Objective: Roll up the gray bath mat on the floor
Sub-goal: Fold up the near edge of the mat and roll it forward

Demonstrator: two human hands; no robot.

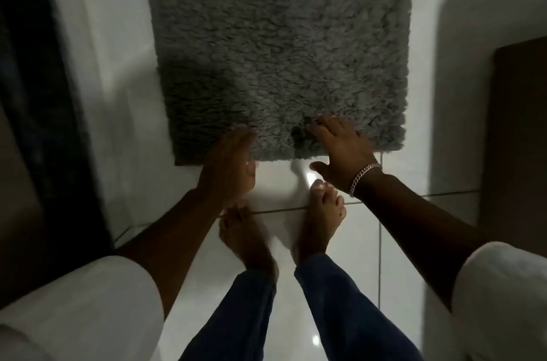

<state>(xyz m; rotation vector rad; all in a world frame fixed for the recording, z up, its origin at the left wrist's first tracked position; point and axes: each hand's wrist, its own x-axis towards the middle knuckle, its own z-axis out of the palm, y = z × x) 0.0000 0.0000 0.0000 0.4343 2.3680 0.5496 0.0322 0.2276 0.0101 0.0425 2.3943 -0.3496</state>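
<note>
The gray shaggy bath mat (278,46) lies flat on the white tiled floor, stretching away from me. My left hand (229,166) hovers over the mat's near left edge, fingers extended and blurred, holding nothing. My right hand (340,150), with a silver bracelet at the wrist, is spread open, its fingertips resting on the pile at the mat's near edge and its thumb over the bare tile. Neither hand has a hold of the mat.
My bare feet (322,221) stand on the glossy white tiles (349,277) just short of the mat. A dark doorway or wall (35,94) runs along the left. A brown panel (518,138) stands at the right.
</note>
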